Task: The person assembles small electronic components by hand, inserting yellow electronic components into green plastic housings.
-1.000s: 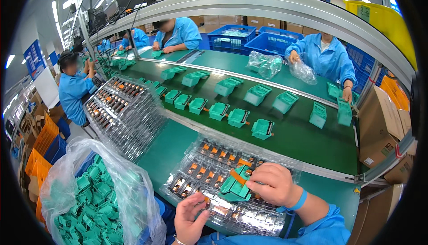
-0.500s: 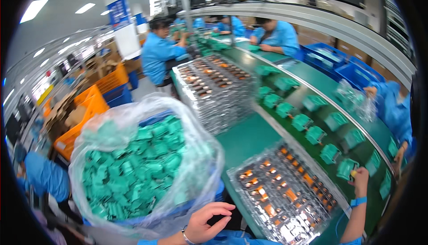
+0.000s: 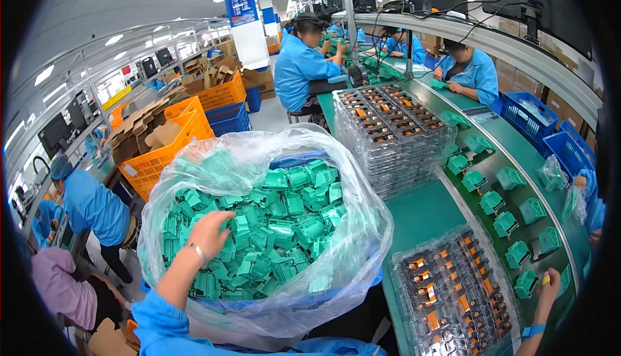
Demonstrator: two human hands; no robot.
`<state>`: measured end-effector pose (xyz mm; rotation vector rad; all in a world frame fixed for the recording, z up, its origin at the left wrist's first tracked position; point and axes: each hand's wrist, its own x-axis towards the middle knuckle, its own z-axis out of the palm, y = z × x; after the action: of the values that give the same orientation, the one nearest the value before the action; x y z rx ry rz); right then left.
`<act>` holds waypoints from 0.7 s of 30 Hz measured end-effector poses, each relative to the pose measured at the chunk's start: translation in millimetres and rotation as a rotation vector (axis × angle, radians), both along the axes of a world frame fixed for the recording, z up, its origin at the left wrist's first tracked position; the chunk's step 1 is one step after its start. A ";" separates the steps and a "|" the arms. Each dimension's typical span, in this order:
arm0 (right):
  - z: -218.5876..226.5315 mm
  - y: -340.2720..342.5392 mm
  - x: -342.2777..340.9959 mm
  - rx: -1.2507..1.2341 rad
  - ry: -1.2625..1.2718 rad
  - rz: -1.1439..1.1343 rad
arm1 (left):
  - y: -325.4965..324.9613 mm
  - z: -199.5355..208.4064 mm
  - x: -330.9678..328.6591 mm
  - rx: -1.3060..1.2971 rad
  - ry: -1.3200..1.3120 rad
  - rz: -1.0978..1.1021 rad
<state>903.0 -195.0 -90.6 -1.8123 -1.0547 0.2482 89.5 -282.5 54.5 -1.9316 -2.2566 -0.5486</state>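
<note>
My left hand (image 3: 208, 234) hovers over a large plastic-lined bin (image 3: 381, 252) heaped with green plastic housings (image 3: 284, 230). Its fingers are curved but apart, and nothing is in it. At the right, my right hand (image 3: 550, 285) is beside a green housing (image 3: 526, 284) on the conveyor belt (image 3: 498, 252). Its fingers are drawn together with a yellow patch at them; what they hold, if anything, I cannot make out. A blue band circles that wrist. Between my arms lies a clear blister tray (image 3: 446, 291) with orange and black parts.
Beyond the near tray rises a tall stack of clear trays (image 3: 394, 142). More green housings (image 3: 532, 210) line the belt. Co-workers in blue sit along the line, one person (image 3: 304, 65) behind the stack. Orange crates (image 3: 169, 152) with cardboard stand at the left, blue crates (image 3: 530, 116) at the right.
My left hand has moved left and up, from beside the bin to over the green housings. The view has swung left. My right hand still stays by the belt's housings.
</note>
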 end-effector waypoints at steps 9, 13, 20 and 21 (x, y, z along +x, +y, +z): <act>90.6 -58.1 -188.0 0.141 -0.039 0.490 | 70.7 -34.3 -61.7 -0.559 0.495 -0.494; 97.7 -79.9 -207.0 0.048 -0.082 0.567 | 76.1 4.7 -26.9 -0.395 0.218 -0.271; 101.2 -70.2 -254.6 0.037 -0.186 0.861 | 39.9 24.7 59.9 0.032 -1.262 -0.056; 101.4 -69.1 -255.5 0.013 -0.189 0.910 | 32.8 25.0 77.3 0.040 -1.487 -0.129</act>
<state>647.6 -264.1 10.9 -1.2455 -1.9641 0.6100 166.7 -249.7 79.5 -1.7907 -2.5237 -2.6820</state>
